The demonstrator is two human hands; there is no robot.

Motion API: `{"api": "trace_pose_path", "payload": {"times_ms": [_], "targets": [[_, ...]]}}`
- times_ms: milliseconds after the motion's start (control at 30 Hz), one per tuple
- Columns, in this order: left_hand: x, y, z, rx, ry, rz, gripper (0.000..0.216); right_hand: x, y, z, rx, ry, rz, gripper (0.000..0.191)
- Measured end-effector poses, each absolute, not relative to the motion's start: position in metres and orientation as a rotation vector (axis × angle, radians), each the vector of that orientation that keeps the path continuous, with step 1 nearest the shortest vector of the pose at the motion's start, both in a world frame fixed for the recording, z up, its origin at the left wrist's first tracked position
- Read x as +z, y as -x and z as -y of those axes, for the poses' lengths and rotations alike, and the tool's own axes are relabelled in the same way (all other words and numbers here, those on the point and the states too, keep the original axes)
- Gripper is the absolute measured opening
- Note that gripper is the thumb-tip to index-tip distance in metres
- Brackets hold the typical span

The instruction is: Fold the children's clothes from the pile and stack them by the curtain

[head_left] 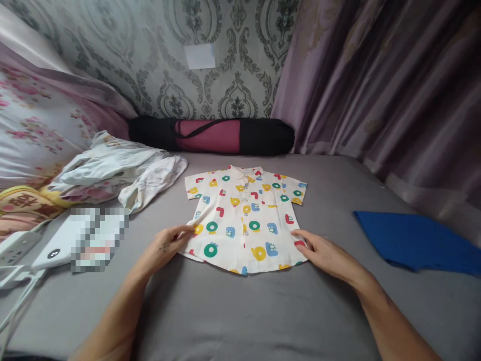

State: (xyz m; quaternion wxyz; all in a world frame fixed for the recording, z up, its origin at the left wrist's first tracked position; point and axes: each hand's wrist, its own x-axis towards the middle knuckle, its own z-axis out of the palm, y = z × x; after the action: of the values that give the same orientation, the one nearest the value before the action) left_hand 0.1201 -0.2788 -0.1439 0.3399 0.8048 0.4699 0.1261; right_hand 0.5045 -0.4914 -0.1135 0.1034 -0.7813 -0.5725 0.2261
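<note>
1. Bare forearms [116, 306] reach in from the bottom corners over a gray sheet [244, 316] on what looks like a bed; the cloth is soft, so leaning on it could drag wrinkles under whatever lies there.
2. Left hand [167, 245] has its grip pinched on the lower side edge of a printed shirt; right hand [325, 253] pinches the opposite edge, thumb on top. How many layers each grip takes cannot be told.
3. Printed shirt [240, 215] lies front up between the hands, collar toward the wall, hem toward the person. A second layer peeks out at the lower left, so a grip catching only the front could leave the back behind and crease it. Uneven pulling would likely skew the button line.
4. Blue cloth [413, 240] lies flat, well apart to the right; a white device [60, 243] and a power strip [17, 245] with cables sit left, where a wide elbow swing might snag a cord.
5. Crumpled clothes [108, 170] heap near the left sleeve; a sideways sweep could tangle the two.
6. Black-and-magenta bag [210, 136] rests along the patterned wall [240, 30], beside a mauve curtain [368, 75].
</note>
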Motion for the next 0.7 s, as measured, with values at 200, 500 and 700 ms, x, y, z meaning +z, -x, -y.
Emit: {"api": "trace_pose_path", "payload": {"times_ms": [200,500,700], "targets": [[-0.136,-0.125,0.285,0.306,-2.143,-1.226,0.053,-0.109,-0.494,0.478,0.309,2.369,1.83,0.039],[-0.143,-0.125,0.283,0.329,-2.164,-1.135,0.047,-0.151,-0.453,0.419,0.24,2.053,2.201,0.066],[-0.143,-0.122,0.281,0.297,-2.134,-1.116,0.047,-0.153,-0.487,0.375,0.205,2.197,2.077,0.066]]}}
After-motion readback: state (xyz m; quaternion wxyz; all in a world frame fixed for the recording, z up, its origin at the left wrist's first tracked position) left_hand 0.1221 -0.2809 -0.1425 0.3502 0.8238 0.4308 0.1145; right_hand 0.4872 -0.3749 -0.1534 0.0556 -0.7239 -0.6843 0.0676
